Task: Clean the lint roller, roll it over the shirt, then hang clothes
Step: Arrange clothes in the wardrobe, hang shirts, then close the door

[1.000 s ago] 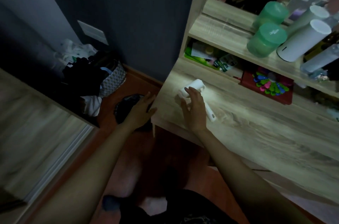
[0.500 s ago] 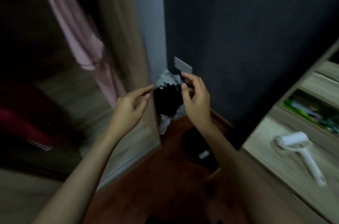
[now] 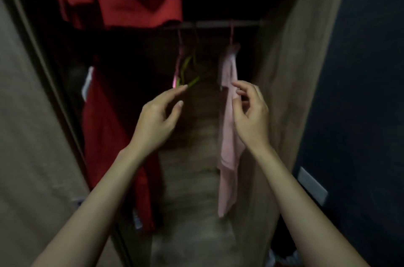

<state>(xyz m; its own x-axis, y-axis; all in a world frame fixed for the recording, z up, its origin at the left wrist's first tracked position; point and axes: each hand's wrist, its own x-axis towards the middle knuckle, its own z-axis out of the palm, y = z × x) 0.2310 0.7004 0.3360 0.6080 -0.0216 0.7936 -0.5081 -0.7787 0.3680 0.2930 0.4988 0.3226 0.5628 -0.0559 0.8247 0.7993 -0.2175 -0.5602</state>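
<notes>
Both hands raised at open wardrobe [image 3: 284, 70]
L hand [image 3: 156, 120] fingers spread, empty, near empty hangers [image 3: 185, 70]; R hand [image 3: 251, 113] fingers loosely curled, beside/touching pink garment [image 3: 228, 146], grip unclear

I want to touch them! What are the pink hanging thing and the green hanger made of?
The pink garment looks like soft, matte cloth: it hangs limp with folds. The green hanger seems to be smooth plastic, thin, curved and slightly shiny, though blur leaves that uncertain.
</notes>
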